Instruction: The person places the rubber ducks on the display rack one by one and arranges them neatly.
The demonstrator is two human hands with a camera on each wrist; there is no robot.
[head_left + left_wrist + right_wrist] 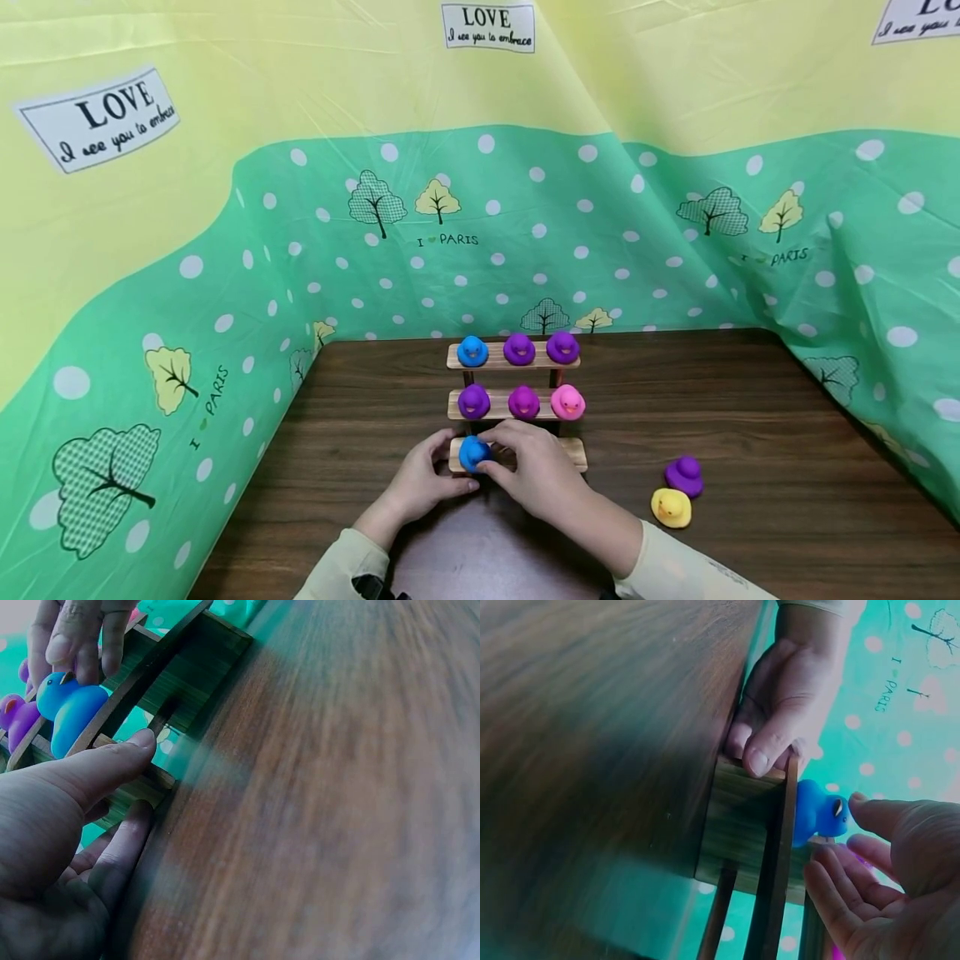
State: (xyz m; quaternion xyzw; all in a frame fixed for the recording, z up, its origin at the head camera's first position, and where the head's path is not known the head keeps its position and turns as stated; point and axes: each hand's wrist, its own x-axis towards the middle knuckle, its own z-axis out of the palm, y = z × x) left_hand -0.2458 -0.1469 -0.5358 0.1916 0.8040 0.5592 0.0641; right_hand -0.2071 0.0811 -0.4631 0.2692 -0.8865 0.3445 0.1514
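A three-step wooden display stand (576, 455) holds small rubber ducks. At the left end of its lowest step sits a blue duck (474, 453), its beak visible in the right wrist view. My left hand (420, 479) grips that end of the stand, thumb (124, 761) on the front and fingers around the side. My right hand (536, 467) is beside the blue duck, its thumb and fingers spread around it. In the right wrist view the thumb (874, 814) stands slightly apart from the duck's head, and the other fingers are loosely bent.
On the middle step are two purple ducks (474, 402) and a pink duck (567, 402). The top step bears a blue duck (472, 352) and two purple ones. A purple duck (684, 476) and a yellow duck (671, 508) lie on the table (787, 433) at right. A green-yellow cloth (510, 275) surrounds it.
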